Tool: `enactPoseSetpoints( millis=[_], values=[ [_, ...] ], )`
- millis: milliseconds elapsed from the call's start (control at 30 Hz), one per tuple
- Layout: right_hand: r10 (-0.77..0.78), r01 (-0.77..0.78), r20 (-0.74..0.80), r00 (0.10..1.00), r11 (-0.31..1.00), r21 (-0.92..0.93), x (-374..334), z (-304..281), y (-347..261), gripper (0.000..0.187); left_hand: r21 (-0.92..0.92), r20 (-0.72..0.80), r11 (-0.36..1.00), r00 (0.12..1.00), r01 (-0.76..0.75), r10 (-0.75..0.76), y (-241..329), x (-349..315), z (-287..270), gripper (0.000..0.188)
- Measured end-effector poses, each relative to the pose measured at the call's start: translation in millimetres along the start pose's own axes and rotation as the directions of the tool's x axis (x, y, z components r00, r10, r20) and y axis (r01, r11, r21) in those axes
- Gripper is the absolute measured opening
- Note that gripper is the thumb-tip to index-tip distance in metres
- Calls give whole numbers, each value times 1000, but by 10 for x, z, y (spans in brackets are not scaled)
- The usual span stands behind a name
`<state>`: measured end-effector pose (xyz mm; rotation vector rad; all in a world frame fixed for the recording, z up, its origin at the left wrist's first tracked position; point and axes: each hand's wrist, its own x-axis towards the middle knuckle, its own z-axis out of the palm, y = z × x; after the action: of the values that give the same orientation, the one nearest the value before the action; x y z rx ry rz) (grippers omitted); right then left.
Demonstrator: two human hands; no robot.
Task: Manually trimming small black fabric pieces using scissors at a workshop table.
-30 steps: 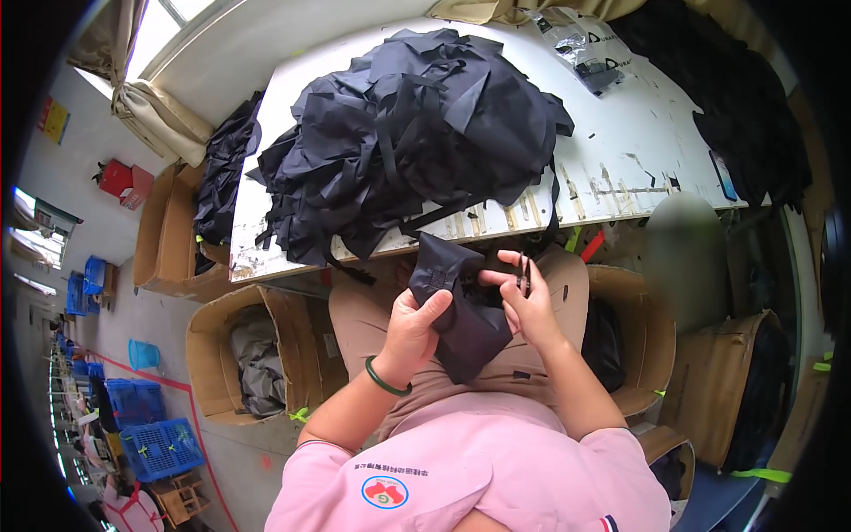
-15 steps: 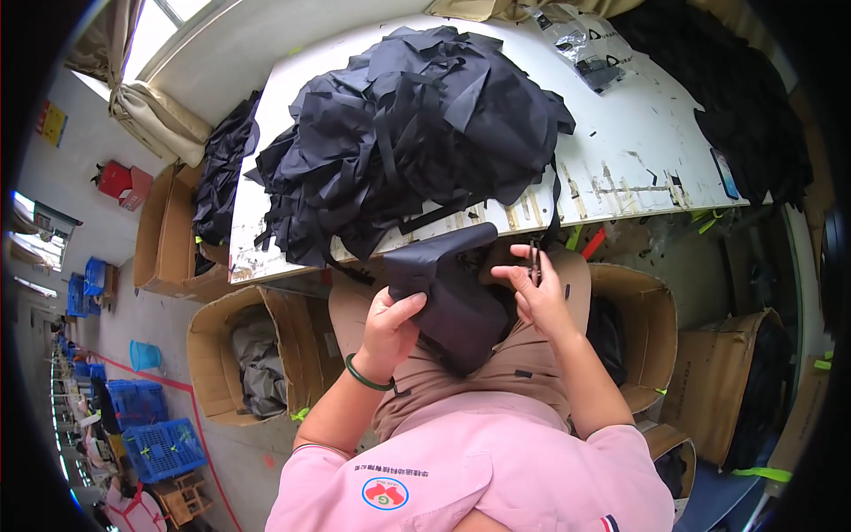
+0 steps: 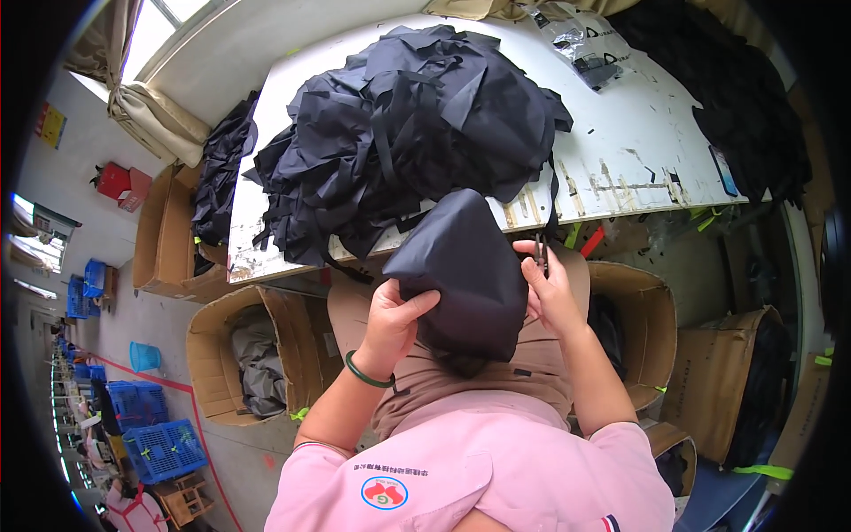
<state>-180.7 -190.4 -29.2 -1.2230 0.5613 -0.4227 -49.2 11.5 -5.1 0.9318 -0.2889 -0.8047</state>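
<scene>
Black fabric, smooth and slightly glossy, fills my grasp: the piece (image 3: pixel 470 275) is held up over my lap, just in front of the surface (image 3: pixel 629 146), with its top corner covering part of the white front edge from where I look. My left hand (image 3: pixel 393 321) is closed on its left side, thumb pressed flat across the front and the other fingers hidden behind. A dark green bangle (image 3: pixel 366 372) circles that wrist.

My right hand (image 3: pixel 551 297) is half curled at the right edge of the piece, grasping a pair of small dark snips (image 3: pixel 542 252) that point upward. Some of its fingers pass out of sight behind the fabric, so I cannot tell how firmly they touch it.

As for writing, my pink shirt (image 3: pixel 443 452) has a row of dark characters across the chest, beside an oval badge (image 3: pixel 384 493) with a blue rim and a red emblem. Bold dark lettering and a logo mark the clear plastic bag (image 3: pixel 585 49) at the back of the surface. The brown carton (image 3: pixel 714 381) on my right bears faint print.

Beyond my hands, a big heap of black fabric pieces (image 3: pixel 425 115) covers the left half of the surface.
</scene>
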Motion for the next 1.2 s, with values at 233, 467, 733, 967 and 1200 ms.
enactPoseSetpoints(
  millis=[233, 467, 733, 967, 1200],
  values=[
    [-87, 93, -36, 996, 966, 241, 18, 45, -54, 42, 14, 15, 1000, 1000, 9, -9, 19, 16, 37, 28],
    [-325, 267, -129, 937, 903, -338, -87, -95, -166, 39, 244, 0, 957, 987, -158, 163, 4, 49, 3, 14],
    [-556, 601, 237, 796, 686, -409, -375, 500, -675, 45, 331, 119, 880, 940, -341, 320, 5, -30, 194, 31],
    [-482, 532, 232, 845, 714, -454, -282, 562, -478, 20, 415, 116, 827, 924, -379, 365, 71, -173, 357, 38],
    [-443, 565, 372, 816, 747, -351, -260, 466, -511, 15, 563, 434, 608, 826, -561, 360, 228, 39, 146, 13]
  ],
)
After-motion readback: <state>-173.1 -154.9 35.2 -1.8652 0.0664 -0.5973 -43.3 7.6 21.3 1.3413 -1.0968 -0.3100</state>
